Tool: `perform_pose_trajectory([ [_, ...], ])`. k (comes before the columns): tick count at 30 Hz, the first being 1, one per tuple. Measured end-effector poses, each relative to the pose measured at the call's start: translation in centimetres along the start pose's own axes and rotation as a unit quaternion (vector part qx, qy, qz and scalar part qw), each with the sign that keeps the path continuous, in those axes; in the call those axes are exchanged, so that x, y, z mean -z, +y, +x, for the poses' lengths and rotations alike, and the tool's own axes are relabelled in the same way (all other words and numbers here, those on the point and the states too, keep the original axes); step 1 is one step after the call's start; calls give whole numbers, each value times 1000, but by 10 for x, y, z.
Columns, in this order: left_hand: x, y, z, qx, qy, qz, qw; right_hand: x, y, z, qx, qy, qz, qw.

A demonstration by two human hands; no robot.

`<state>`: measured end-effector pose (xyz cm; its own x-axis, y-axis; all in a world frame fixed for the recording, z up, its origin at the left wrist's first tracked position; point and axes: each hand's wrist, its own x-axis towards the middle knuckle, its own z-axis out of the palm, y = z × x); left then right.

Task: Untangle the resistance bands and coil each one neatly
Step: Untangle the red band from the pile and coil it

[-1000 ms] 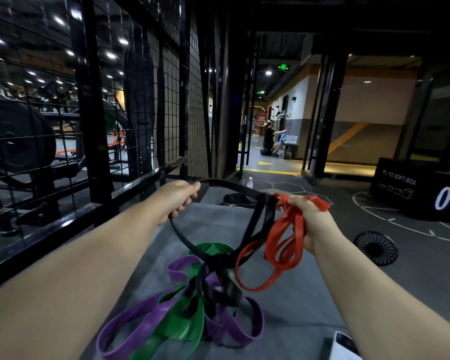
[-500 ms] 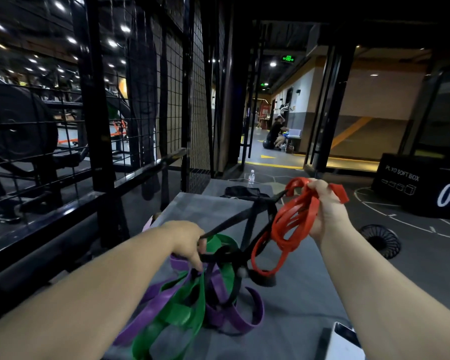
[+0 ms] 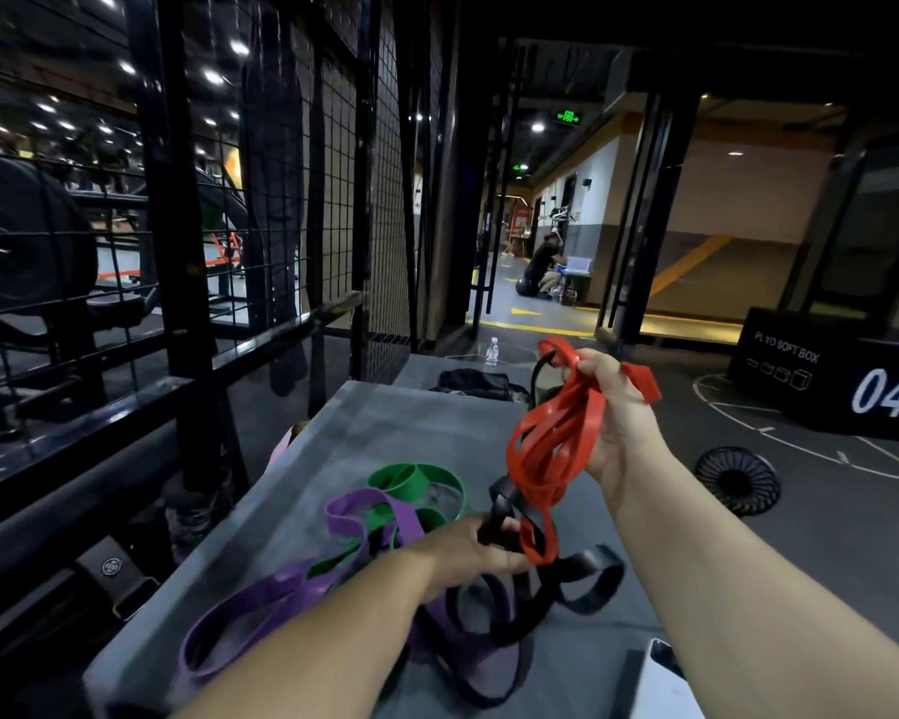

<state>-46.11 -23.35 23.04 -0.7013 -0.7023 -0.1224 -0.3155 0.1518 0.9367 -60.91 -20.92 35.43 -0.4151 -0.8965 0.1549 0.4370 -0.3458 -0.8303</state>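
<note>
My right hand (image 3: 616, 407) grips a bunch of red band (image 3: 551, 448) loops, held up above the grey platform (image 3: 395, 422). The lowest red loop hangs down and hooks round the black band (image 3: 567, 578). My left hand (image 3: 468, 552) is low over the pile and holds the black band where it meets the red loop. The black band's loops sprawl on the platform beneath both hands. A purple band (image 3: 292, 589) and a green band (image 3: 416, 480) lie tangled together to the left.
A black wire-mesh rack (image 3: 260, 199) runs along the left. A white device (image 3: 660, 682) sits at the platform's near right corner. On the floor to the right are a black fan (image 3: 738, 485) and a plyo soft box (image 3: 826, 376). A water bottle (image 3: 492, 351) and dark bag (image 3: 476, 381) lie beyond.
My left hand dropped from a raised grip on the black band down to the pile. The black band went slack onto the platform. My right hand stayed raised with the red loops.
</note>
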Motion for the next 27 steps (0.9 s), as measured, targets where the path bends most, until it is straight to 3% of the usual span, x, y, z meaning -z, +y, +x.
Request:
perform_pose_trajectory([
  [5,-7,1,9,17,42,-154,987,8,-8,-3,6,-18,10,1000],
  [12,10,17,14,19,150,-408,900,19,-13,-3,-1,-42,-3,999],
  [17,31,35,15,9,236,-399,886,32,-1,2,15,-50,-59,997],
  [21,49,54,11,-28,236,-306,922,43,4,6,34,-41,-149,987],
  [27,72,66,6,-69,228,-150,960,52,8,7,35,-114,-253,960],
])
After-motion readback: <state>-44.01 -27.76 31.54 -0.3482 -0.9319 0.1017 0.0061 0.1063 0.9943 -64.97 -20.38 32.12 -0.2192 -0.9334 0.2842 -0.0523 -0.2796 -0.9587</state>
